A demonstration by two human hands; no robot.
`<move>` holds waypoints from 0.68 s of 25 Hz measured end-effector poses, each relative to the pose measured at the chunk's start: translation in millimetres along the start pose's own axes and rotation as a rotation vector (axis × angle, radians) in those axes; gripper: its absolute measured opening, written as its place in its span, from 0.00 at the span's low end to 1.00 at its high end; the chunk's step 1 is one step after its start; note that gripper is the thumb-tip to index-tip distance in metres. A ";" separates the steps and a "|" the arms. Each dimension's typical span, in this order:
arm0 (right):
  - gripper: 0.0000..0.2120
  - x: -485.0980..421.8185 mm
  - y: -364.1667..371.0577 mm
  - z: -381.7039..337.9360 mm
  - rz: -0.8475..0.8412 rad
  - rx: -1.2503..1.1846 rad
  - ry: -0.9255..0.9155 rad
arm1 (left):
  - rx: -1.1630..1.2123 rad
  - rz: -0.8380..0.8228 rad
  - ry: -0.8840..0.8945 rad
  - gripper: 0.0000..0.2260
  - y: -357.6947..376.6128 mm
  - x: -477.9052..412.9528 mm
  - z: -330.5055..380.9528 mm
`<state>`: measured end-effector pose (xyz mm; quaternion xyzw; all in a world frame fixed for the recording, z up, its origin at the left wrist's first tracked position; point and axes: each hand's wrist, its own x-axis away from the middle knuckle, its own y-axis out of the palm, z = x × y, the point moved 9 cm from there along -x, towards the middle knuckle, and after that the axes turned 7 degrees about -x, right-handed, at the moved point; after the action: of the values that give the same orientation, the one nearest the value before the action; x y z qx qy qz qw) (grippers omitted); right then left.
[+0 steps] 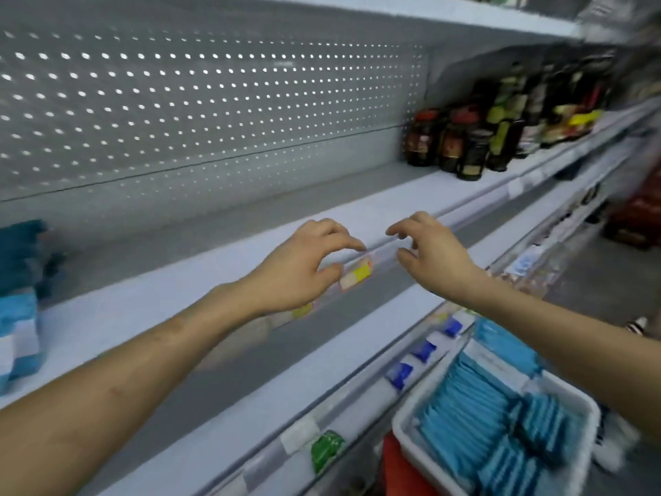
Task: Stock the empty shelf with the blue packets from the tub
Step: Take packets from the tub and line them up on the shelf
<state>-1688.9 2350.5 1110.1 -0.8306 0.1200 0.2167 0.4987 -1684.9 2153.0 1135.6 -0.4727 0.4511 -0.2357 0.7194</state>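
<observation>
Two bare forearms reach in from the bottom corners of the head view towards a white shop shelf (107, 316). Low on the right, close to the camera, a white tub (402, 429) is packed with blue packets (461, 427) standing on edge in rows, and it rests on something red (395, 467) that is only partly seen. Further out, the left-hand grip (304, 266) and the right-hand grip (432, 252) hang side by side in front of the shelf's front rail, a small gap between them. Both are released, with fingers loosely curled and nothing grasped. The left thumb lies just beside a yellow and white price label (357, 275) on the rail; whether it touches the label cannot be told. At the far left edge of the shelf, a few packets (19, 338) in dark and light blue stand upright, blurred. Dark bottles (468, 152) with red, yellow and green labels crowd the same level far to the right, well apart from both hands. A grey perforated back panel (179, 102) rises behind the shelf. Below it, a lower shelf's rail carries blue tags (400, 374) and a green one (326, 449).
</observation>
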 end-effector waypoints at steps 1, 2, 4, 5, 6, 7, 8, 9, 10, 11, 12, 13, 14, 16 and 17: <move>0.17 19.4 -10.4 30.1 0.028 0.022 0.066 | 0.043 0.000 0.054 0.17 17.5 -16.0 19.8; 0.17 38.6 -15.1 54.7 0.026 0.039 0.120 | 0.090 -0.013 0.091 0.18 34.1 -27.6 36.6; 0.16 77.4 -8.5 98.0 -0.076 0.069 0.211 | 0.177 -0.073 0.148 0.20 71.3 -43.1 64.0; 0.16 96.8 -0.7 117.6 -0.144 0.090 0.247 | 0.205 -0.112 0.166 0.20 92.1 -47.5 74.1; 0.16 115.4 7.2 135.3 -0.204 0.112 0.279 | 0.225 -0.145 0.175 0.19 111.8 -49.7 82.8; 0.17 133.3 15.1 151.1 -0.255 0.133 0.312 | 0.249 -0.166 0.172 0.19 131.0 -50.2 88.6; 0.18 149.5 21.7 165.7 -0.295 0.160 0.342 | 0.274 -0.177 0.168 0.18 148.0 -49.8 93.5; 0.19 163.1 27.2 178.8 -0.328 0.195 0.362 | 0.296 -0.190 0.165 0.19 164.1 -48.5 97.8; 0.20 174.2 31.9 189.9 -0.362 0.235 0.374 | 0.306 -0.208 0.170 0.19 180.4 -46.5 101.6; 0.22 182.8 36.6 199.6 -0.395 0.273 0.386 | 0.306 -0.231 0.175 0.20 195.2 -43.8 103.7; 0.23 189.4 40.0 207.5 -0.418 0.298 0.398 | 0.297 -0.253 0.176 0.21 207.3 -41.1 104.4; 0.24 194.4 42.5 216.4 -0.433 0.308 0.416 | 0.287 -0.268 0.167 0.21 217.3 -40.3 103.8; 0.25 197.4 44.4 222.9 -0.434 0.305 0.430 | 0.282 -0.275 0.152 0.21 223.7 -40.4 102.8; 0.26 202.2 50.1 234.4 -0.429 0.292 0.451 | 0.284 -0.278 0.115 0.20 230.3 -42.8 100.2; 0.27 203.6 53.7 238.8 -0.430 0.285 0.455 | 0.285 -0.277 0.107 0.20 232.4 -44.2 99.1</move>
<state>-1590.0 2538.7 873.1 -0.7860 0.0797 -0.1031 0.6044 -1640.1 2335.8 961.5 -0.4106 0.3813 -0.4187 0.7146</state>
